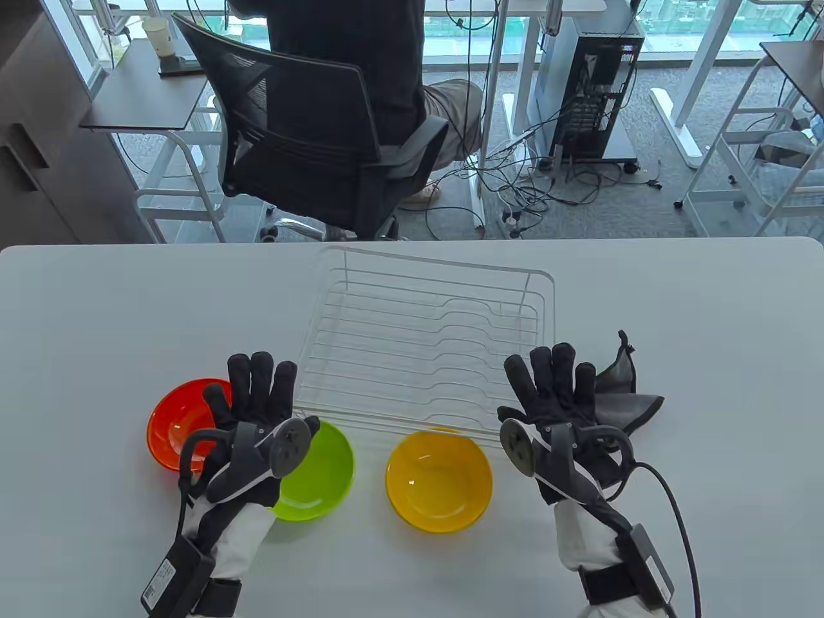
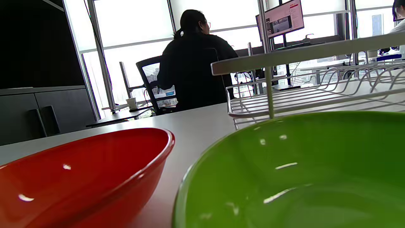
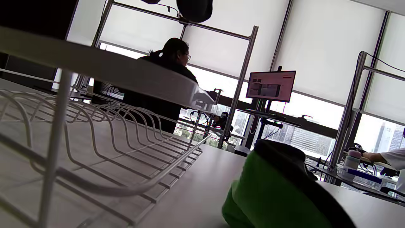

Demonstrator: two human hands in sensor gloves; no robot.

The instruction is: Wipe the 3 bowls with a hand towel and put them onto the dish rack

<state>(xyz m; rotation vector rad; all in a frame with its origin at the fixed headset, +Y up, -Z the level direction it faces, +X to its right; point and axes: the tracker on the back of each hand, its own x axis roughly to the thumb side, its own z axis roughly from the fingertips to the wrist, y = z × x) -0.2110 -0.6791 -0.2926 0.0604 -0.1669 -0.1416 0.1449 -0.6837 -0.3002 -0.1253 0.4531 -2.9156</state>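
Table view: glossy round red bowl [image 1: 172, 425], flat-fingered left hand [image 1: 257, 412] holding nothing above green bowl [image 1: 318, 473], yellow bowl [image 1: 439, 481] before the empty white wire rack [image 1: 425, 341], and right hand [image 1: 557, 402], fingers spread, over a crumpled dark towel [image 1: 627, 396].

Left hand [image 1: 257, 412] covers part of red bowl [image 1: 177, 428] and green bowl [image 1: 322, 470]. Right hand [image 1: 557, 402] hides much of the towel [image 1: 634, 402]. Seated person [image 1: 360, 64] cut off at top edge.
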